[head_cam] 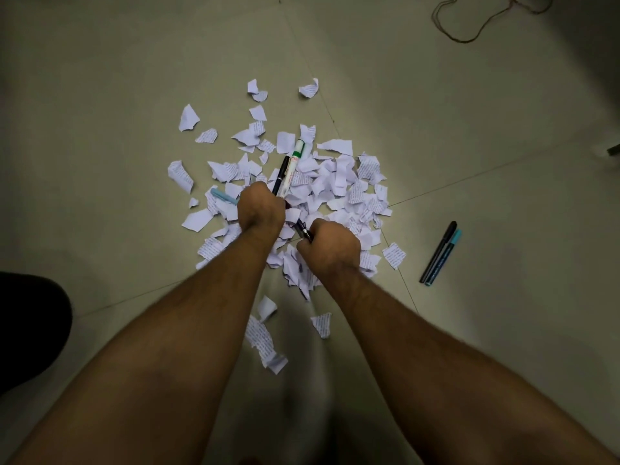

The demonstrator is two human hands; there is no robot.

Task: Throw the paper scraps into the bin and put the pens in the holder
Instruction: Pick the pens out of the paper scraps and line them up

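Observation:
Torn white paper scraps [339, 176] lie in a heap on the floor in the middle of the head view. My left hand [261, 206] is closed over the heap around a black pen [281, 174] and a white marker with a green band [294, 162], which stick out beyond the fist. My right hand [330, 245] is closed on another dark pen [303, 231] at the near side of the heap. A light blue pen [223, 196] lies on the scraps left of my left hand. A black pen [439, 250] and a teal pen [444, 260] lie side by side on the floor at the right.
The pale tiled floor [117, 112] surrounds the heap. A thin brown cord [469, 25] curls at the top right. A dark shape [30, 323] sits at the left edge. Loose scraps [265, 344] lie near me between my forearms. No bin or holder is in view.

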